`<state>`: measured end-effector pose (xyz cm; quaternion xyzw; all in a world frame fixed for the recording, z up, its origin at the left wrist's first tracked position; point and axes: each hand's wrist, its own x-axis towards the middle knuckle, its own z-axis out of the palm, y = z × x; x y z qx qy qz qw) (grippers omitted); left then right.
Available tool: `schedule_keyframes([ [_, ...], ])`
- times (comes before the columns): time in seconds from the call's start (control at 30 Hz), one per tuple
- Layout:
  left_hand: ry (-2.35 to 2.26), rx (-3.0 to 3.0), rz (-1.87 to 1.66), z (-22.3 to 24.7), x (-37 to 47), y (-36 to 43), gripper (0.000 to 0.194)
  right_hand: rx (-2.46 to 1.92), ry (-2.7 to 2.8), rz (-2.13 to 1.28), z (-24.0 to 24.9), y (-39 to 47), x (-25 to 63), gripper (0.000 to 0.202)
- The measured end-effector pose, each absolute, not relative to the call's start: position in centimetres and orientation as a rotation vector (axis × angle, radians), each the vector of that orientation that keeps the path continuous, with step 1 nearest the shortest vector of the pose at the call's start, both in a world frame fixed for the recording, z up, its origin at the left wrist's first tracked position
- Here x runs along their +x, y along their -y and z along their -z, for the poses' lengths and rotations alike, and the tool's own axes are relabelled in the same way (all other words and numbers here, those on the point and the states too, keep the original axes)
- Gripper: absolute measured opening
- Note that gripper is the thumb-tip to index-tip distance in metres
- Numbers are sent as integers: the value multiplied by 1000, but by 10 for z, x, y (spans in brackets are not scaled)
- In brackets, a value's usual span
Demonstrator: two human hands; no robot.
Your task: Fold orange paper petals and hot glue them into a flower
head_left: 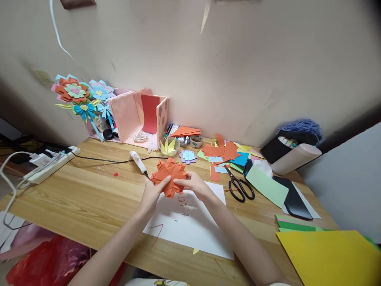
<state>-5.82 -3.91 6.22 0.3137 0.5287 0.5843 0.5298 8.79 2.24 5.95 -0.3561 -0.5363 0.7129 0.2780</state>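
An orange folded paper flower (170,174) is held between both hands above a marked white sheet (193,226). My left hand (155,190) grips its lower left side, with the thumb on the front face. On the right side my right hand (195,184) pinches it, thumb and forefinger near its edge. The fingers behind the flower are hidden. A small blue and purple paper flower (188,156) lies just beyond, beside a clear bowl with yellow paper pieces (169,147).
Black-handled scissors (240,186) and orange scraps (220,151) lie to the right, near a phone (292,197) and yellow paper (327,254). A glue gun (137,162) with its cord, a power strip (50,166), a pink box (126,115) and finished paper flowers (74,91) are at left.
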Motion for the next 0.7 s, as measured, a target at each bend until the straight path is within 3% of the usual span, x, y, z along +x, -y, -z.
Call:
schedule_keyframes([
  [0.2,-1369,635,-1215,-57,-131,65,52,-1058,1611,-1849,-52,-18,69,40],
  [0.4,-1569,803,-934,-58,-228,76,44,-1122,1748,-1430,-16,-29,10,46],
  [0.63,-1636,1123,-742,-44,-250,51,43,-1218,1885,-971,13,-48,-73,55],
  [0.7,-1851,1229,-743,-35,-249,49,48,-1234,1939,-903,14,-52,-87,54],
])
